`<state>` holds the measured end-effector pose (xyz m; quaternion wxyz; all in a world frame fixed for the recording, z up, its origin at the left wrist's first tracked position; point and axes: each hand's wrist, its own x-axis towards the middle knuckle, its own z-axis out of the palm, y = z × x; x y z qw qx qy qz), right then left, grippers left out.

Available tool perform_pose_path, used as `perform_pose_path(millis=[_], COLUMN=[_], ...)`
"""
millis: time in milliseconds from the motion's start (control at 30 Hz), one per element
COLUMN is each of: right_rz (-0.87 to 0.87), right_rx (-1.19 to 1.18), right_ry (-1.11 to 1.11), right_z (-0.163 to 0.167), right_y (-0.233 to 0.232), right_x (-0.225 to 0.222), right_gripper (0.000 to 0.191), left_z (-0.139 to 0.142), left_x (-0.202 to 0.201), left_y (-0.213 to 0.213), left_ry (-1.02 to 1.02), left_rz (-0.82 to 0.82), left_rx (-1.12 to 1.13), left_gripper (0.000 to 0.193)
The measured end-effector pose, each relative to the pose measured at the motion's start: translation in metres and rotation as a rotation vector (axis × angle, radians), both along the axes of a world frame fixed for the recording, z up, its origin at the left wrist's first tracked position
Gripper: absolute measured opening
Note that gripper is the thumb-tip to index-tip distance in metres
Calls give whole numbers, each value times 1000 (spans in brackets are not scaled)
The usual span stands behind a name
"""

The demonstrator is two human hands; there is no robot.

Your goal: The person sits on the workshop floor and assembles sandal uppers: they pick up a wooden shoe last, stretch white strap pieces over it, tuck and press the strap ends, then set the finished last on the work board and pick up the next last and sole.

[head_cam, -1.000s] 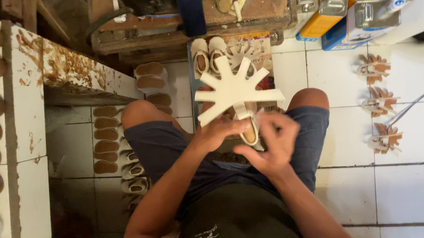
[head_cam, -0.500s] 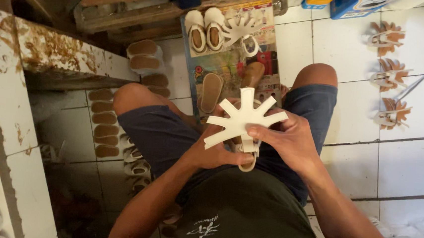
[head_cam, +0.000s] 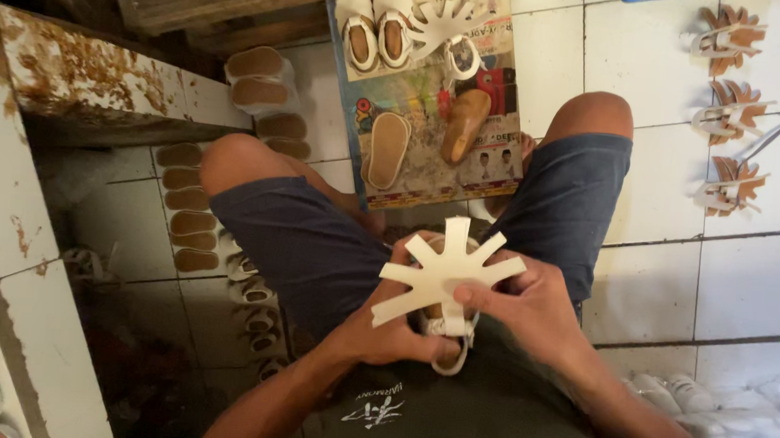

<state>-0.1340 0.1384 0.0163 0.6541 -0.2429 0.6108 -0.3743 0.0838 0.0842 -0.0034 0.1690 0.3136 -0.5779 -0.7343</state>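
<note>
Right now my left hand [head_cam: 391, 333] cups the small white sandal [head_cam: 445, 328] underneath, my right hand [head_cam: 530, 307] pinches the cream star-shaped strap cutout [head_cam: 446, 273] over my lap; it looks light, floppy, best gripped near its centre, above the printed poster mat [head_cam: 421, 171].

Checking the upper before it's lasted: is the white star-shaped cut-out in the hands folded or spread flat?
Spread flat. The white star-shaped cut-out has its strips fanned outward, none bent under; the right hand pinches it while the left hand supports it from below.
</note>
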Motion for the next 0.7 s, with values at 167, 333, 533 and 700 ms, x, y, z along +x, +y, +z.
perform_pose_path(millis=[167, 333, 533, 700], right_rz=[132, 25, 132, 176], right_rx=[37, -289, -121, -106], right_ry=[346, 165, -25, 29], right_z=[15, 40, 47, 30], right_y=[16, 22, 21, 22], right_x=[9, 12, 11, 14], right_gripper=[31, 72, 47, 40], left_z=[20, 54, 65, 64], left_x=[4, 16, 19, 21], left_y=[15, 28, 28, 26], left_ry=[78, 65, 34, 50], left_rz=[32, 1, 14, 36], left_rx=[31, 216, 271, 321], left_gripper=[115, 117, 117, 118])
